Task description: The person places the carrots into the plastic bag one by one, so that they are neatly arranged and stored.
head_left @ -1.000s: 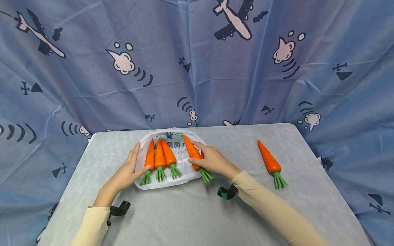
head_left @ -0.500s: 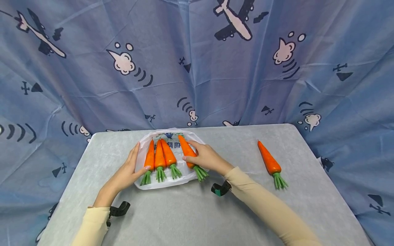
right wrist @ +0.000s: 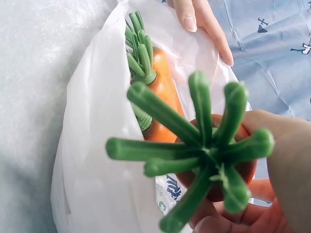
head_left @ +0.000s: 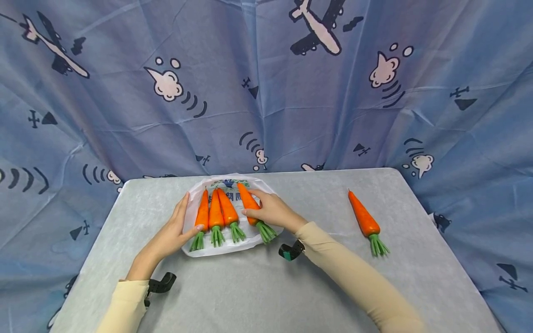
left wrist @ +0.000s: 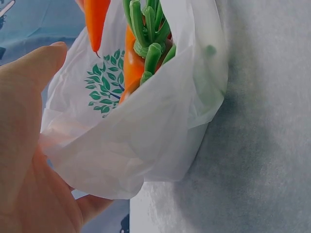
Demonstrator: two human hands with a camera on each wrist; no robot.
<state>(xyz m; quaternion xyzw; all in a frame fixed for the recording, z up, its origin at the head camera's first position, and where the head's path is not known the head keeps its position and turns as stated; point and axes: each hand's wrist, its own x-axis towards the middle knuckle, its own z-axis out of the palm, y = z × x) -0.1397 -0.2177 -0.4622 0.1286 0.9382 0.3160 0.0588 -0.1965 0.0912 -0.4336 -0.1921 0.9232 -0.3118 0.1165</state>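
Observation:
A white plastic bag (head_left: 250,236) with printed lettering lies mouth toward me, several orange carrots with green stems in it. My left hand (head_left: 175,231) holds its left side, thumb over the rim and long fingers along the outside; the left wrist view shows the bag's film (left wrist: 126,150) against the palm. My right hand (head_left: 275,210) grips a carrot (head_left: 248,200) by its thick upper part, over the right half of the bag. This carrot's tip points away, and its green stems (right wrist: 204,145) face the right wrist camera. Two carrots at the left (head_left: 216,210) lie close together.
Another carrot (head_left: 364,215) lies on the grey table (head_left: 233,296), right of the bag. Behind the table's far edge hangs a blue curtain (head_left: 266,92) with printed airplanes. Black camera mounts (head_left: 162,282) sit at both wrists.
My right hand has moved left with its carrot, further over the bag and closer to the other carrots. The left hand and the carrot on the table have stayed in place.

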